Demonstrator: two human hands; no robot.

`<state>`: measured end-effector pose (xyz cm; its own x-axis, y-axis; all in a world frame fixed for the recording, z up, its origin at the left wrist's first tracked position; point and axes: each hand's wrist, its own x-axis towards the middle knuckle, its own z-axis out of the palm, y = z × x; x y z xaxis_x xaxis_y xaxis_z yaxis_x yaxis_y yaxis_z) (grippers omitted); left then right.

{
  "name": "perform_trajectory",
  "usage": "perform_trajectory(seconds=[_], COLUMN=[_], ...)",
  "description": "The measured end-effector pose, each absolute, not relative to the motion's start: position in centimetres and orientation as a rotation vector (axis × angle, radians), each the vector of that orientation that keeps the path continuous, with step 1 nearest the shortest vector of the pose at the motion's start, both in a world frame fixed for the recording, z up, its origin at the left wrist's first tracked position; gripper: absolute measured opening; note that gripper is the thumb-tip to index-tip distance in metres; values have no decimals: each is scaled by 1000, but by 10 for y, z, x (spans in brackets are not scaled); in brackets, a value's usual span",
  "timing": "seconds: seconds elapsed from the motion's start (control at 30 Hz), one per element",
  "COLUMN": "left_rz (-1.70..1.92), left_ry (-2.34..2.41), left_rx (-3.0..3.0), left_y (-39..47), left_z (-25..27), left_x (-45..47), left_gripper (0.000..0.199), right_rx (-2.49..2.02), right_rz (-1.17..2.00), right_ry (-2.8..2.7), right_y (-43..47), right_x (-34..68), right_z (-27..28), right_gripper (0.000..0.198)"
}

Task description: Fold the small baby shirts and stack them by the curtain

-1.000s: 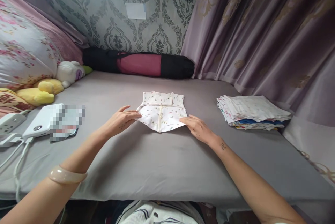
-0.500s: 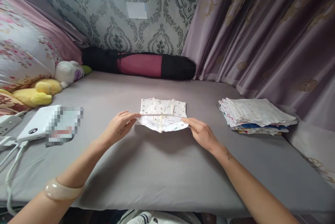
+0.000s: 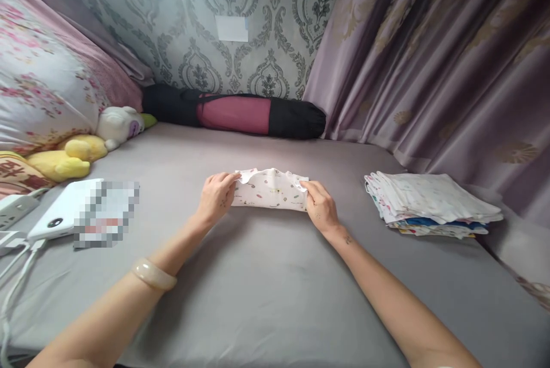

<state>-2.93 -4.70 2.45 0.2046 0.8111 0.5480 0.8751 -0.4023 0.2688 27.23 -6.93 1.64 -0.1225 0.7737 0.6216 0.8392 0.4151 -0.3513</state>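
With the left hand (image 3: 217, 196) and right hand (image 3: 318, 204) each pinching an end of the folded baby garment (image 3: 270, 189) on the bed (image 3: 266, 288), uneven tension could skew the fold.

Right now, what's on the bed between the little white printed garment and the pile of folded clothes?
Only bare grey sheet shows in the head view between the small white printed garment and the stack of folded clothes.

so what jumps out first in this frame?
Dead centre on the grey bed: a small printed white garment, folded over, pinched at its ends by the left hand and right hand. To the right lies a stack of folded clothes; a pink-and-black roll bag lies along the far wall.
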Motion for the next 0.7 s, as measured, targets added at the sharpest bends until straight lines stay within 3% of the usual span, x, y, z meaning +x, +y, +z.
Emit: perform_trajectory(seconds=[0.4, 0.7], left_rz=[-590, -534], left_ry=[-1882, -1959], left_rx=[-2389, -2365], left_y=[-7, 5], left_z=[10, 9], left_x=[-14, -12], left_gripper=[36, 36], right_rx=[-1762, -1914], right_rz=[-99, -12], right_ry=[-2075, -2012], right_y=[-32, -19], right_x=[265, 268], right_z=[7, 9], right_gripper=[49, 44])
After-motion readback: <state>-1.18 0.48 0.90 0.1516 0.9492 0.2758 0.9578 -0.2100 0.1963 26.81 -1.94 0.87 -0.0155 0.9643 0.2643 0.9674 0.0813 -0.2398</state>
